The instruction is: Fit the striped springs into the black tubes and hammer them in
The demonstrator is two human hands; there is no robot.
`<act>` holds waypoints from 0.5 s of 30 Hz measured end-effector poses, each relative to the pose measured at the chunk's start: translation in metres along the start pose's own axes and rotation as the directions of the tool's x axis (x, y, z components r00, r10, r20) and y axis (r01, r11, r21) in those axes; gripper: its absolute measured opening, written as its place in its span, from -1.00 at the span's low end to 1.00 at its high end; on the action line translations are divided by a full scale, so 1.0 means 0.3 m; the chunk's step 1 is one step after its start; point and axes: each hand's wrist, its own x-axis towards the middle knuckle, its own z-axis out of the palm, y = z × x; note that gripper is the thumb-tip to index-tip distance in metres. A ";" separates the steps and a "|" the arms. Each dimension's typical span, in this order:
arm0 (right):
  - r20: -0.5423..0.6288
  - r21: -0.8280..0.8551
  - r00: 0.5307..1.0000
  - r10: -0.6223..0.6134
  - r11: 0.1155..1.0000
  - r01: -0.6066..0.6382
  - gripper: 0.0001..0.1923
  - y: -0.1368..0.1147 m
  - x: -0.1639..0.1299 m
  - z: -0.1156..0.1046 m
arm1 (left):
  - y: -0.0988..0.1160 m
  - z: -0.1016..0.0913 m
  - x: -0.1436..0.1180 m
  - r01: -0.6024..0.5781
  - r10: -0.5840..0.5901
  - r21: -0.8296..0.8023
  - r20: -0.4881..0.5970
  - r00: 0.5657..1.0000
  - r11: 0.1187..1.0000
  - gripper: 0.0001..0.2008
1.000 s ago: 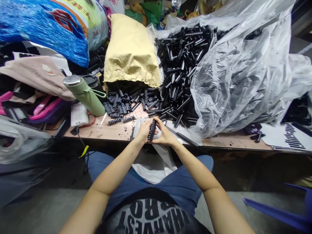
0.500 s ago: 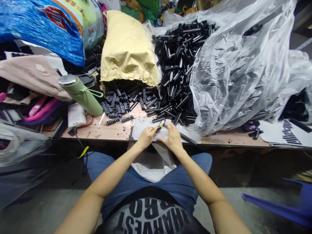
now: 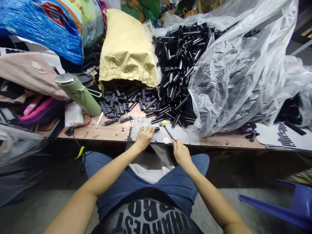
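At the front edge of the workbench (image 3: 114, 132) we've got our left hand (image 3: 144, 137) pressing a short black tube (image 3: 156, 129) down on a pale sheet (image 3: 185, 138), fingers curled over it, while our right hand (image 3: 180, 152) grips the handle of a small hammer (image 3: 167, 129), its yellow-tipped head raised just beside that tube. Crowding us from behind is a big heap of black tubes (image 3: 180, 68) spilling out of a clear plastic bag (image 3: 234, 74), far too many to count, and it reaches almost to the hammer head. To its left one yellow paper sack (image 3: 128, 48) lies on its side, pouring out a pile of black-and-white ridged pieces (image 3: 122, 100), again beyond counting; two of them (image 3: 111, 121) lie loose just ahead of the pile. Further left we see one green flask (image 3: 79, 94) tilted with a steel cap, a white block (image 3: 71, 114) beside it, pink and beige fabric (image 3: 31, 71), and a blue woven bag (image 3: 44, 29) stacked above. Tiny black specks dot the bare brown wood. Below the bench edge, white plastic (image 3: 151, 167) hangs onto our blue-jeaned lap, grey floor shows either side, and one blue chair (image 3: 280, 208) pokes in at lower right.
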 end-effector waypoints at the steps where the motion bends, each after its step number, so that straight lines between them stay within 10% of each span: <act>1: -0.049 0.049 0.998 -0.038 0.998 0.040 -0.65 -0.023 -0.004 -0.020 | 0.023 0.001 0.002 0.013 -0.013 0.006 0.004 1.000 1.000 -0.53; 8: -0.282 0.278 0.928 -0.244 0.905 0.322 -0.57 -0.163 -0.053 -0.064 | 0.119 0.034 -0.029 -0.003 0.002 0.015 0.037 0.999 1.000 -0.30; 15: 0.196 -0.025 0.970 -0.142 0.988 0.150 -0.66 -0.169 -0.032 0.024 | 0.074 0.031 0.010 -0.003 0.003 -0.052 0.012 1.000 0.999 -0.41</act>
